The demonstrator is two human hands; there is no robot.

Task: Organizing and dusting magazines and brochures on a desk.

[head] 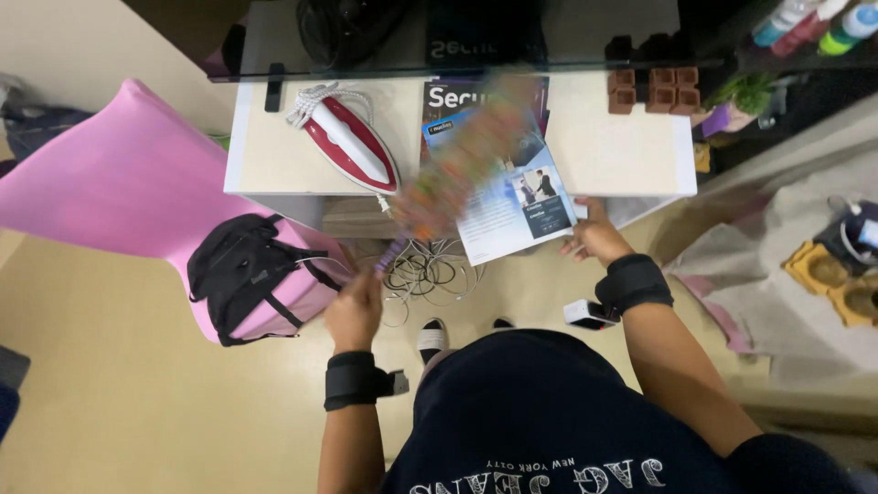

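My left hand point(355, 309) grips the purple handle of a multicoloured feather duster point(466, 151), whose blurred head lies across the white table point(631, 155) over a blue and white brochure point(517, 206). My right hand point(594, 238) rests at the table's front edge, its fingers on the brochure's lower right corner. A dark magazine point(448, 96) lies under the brochure. A red and white clothes iron point(352, 142) with its coiled cord sits on the table's left part.
A pink chair point(128, 183) carrying a black bag point(242, 274) stands at the left. Tangled white cables point(430, 274) lie on the floor under the table. Small brown pots point(654, 87) sit at the table's back right. A cloth-covered surface point(796, 274) is at the right.
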